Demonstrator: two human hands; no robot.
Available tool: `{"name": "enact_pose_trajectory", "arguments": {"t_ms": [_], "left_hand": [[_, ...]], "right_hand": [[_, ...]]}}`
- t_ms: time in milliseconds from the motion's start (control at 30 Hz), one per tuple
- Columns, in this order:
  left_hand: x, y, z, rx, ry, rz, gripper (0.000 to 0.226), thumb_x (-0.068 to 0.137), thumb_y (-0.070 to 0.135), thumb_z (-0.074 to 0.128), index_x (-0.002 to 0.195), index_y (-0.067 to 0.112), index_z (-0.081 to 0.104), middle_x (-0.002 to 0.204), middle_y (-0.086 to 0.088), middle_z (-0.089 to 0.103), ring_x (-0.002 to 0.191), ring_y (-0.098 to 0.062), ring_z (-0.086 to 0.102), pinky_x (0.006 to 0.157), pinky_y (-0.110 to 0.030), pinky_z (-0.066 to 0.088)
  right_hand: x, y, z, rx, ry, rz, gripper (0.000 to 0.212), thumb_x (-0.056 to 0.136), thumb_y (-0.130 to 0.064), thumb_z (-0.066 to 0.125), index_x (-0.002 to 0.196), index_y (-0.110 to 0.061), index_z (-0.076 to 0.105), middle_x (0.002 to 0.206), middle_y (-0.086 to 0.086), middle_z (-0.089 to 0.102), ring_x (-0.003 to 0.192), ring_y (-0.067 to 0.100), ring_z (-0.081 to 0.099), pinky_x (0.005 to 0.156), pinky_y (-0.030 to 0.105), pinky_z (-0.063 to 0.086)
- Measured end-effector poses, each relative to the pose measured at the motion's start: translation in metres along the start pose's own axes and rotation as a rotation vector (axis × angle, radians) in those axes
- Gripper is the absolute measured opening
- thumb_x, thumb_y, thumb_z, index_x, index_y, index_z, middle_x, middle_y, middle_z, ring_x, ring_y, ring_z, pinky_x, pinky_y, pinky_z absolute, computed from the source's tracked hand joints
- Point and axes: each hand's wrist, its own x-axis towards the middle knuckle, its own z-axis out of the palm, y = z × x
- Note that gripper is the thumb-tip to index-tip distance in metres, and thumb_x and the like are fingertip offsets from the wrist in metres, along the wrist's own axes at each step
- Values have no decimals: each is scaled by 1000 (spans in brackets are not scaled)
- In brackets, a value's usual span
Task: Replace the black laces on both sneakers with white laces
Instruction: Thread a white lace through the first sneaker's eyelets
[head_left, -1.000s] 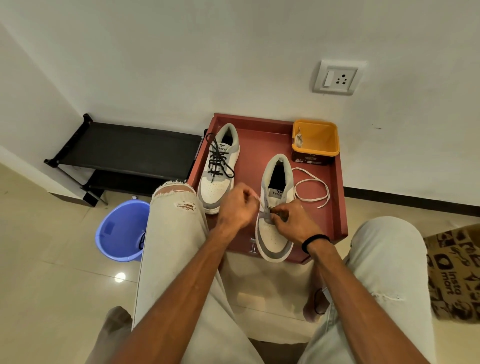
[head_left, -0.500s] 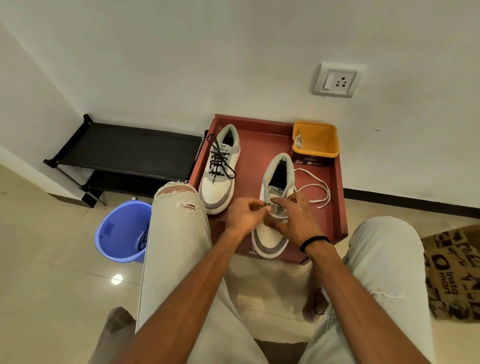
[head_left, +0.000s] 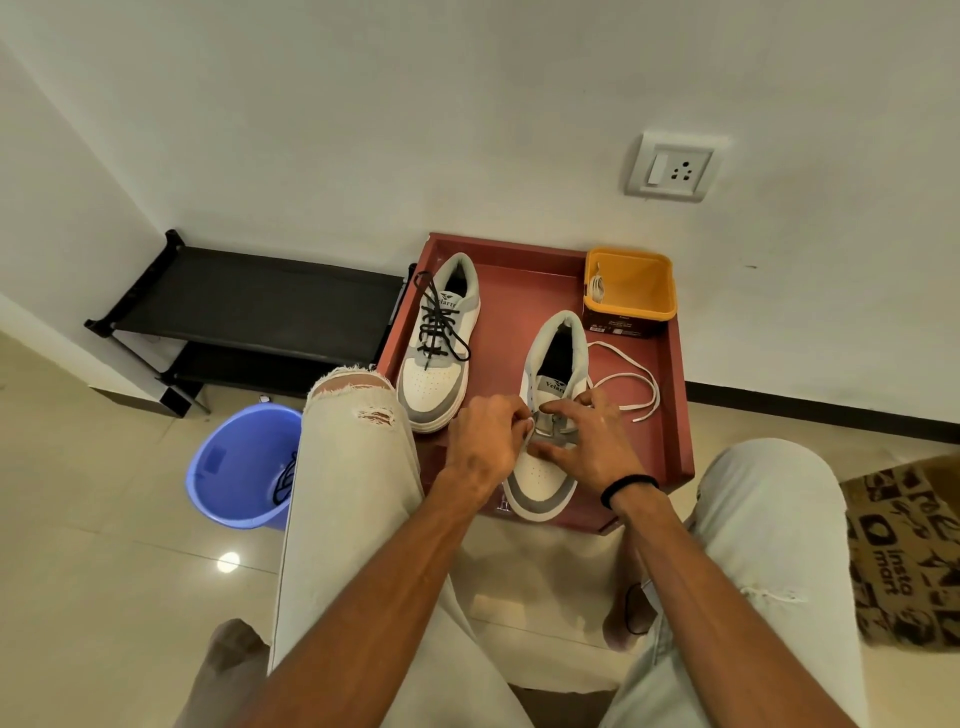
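Fingers of both your left hand (head_left: 485, 441) and right hand (head_left: 597, 449) are pinching, it seems, the white lace (head_left: 631, 382) at the near sneaker (head_left: 543, 467)'s lower eyelets; keep both ends even, pulling snug. Beyond your fingers, the black-laced sneaker (head_left: 439, 343) is waiting.

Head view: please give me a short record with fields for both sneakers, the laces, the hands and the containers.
left sneaker: black lace in
right sneaker: black lace out, white lace partly threaded, rest trails on red tray
left hand: pinches the white lace
right hand: fingers at the eyelets, grip unclear
yellow tub: holds another white lace
blue bucket: holds a black lace
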Motion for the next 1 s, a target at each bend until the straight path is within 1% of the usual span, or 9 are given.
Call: {"name": "enact_pose_trajectory", "arguments": {"t_ms": [100,200,267,400,500,667,733,833,1000], "left_hand": [[3,2,-2,-88,48,7,12,97,29,69,104,21,74,92,5,75,81,-13,69,74,-33,59],[7,5,-8,-309,139,-41,10,98,24,68,103,15,71,88,11,68,77,0,63,70,-12,51],[9,7,-18,-454,204,-85,11,100,22,66,105,13,70,92,11,68,79,3,62,70,-7,48],[21,4,-47,-806,299,-147,16,102,24,61,112,12,66,102,-2,73,91,-13,71,77,-23,59],[33,-1,-68,-1016,372,-222,14,103,21,60,111,11,66,100,-11,75,85,-19,73,78,-31,62],[56,-11,-127,-1367,553,-335,12,104,16,59,111,7,63,87,-6,75,80,-20,74,80,-36,63],[65,-15,-145,-1403,576,-423,15,103,16,60,114,7,65,81,-3,73,72,-15,73,76,-33,63],[74,-18,-161,-1405,591,-486,14,101,16,64,112,8,68,81,-3,70,69,-15,69,71,-29,60],[81,-12,-193,-1485,679,-473,7,99,13,67,103,9,71,83,-6,69,71,-17,69,74,-33,64]], "right_hand": [[0,-1,0,-19,5,-16,57,71,-45,90,122,-28,71,113,4,45,111,28,48,99,46,49],[-1,-1,-2,-68,-21,-13,55,74,-48,87,123,-28,70,118,4,47,113,28,48,99,44,50],[-1,-2,-3,-90,-41,-9,54,76,-51,85,123,-29,70,121,4,47,115,28,47,100,44,50],[0,-8,-9,-144,-88,9,50,77,-54,82,121,-34,70,123,2,48,118,26,48,99,43,49],[0,-9,-10,-202,-112,20,50,77,-56,81,121,-35,70,125,2,47,120,26,47,100,43,48],[1,-13,-8,-253,-153,30,51,80,-56,79,125,-35,69,129,3,46,120,28,46,102,40,46],[0,-15,-8,-251,-167,45,50,81,-54,78,126,-34,68,130,4,45,119,29,48,102,41,47],[-2,-17,-5,-226,-199,64,47,86,-50,76,127,-28,67,126,5,49,109,30,60,94,42,54],[-4,-21,-8,-299,-197,77,41,90,-51,70,123,-28,68,117,6,56,102,29,63,82,37,53]]}}
